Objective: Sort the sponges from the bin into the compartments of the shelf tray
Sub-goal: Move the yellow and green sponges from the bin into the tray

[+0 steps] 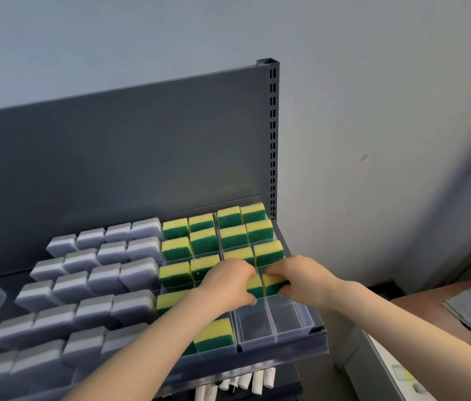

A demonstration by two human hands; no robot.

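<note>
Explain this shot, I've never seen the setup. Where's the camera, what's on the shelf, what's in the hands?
There is no robot here: a person works with bare hands. The single picture comes from a wide-angle camera worn on their head, looking forward and down.

In front stands a grey shelf carrying a clear tray split into compartments. The left part holds grey-white sponges, the right part yellow-green sponges. Two empty compartments sit at the front right.

The left hand grips the left sponge and the right hand grips the right sponge. Both are yellow-green, held side by side at the row just behind the empty compartments.
</note>
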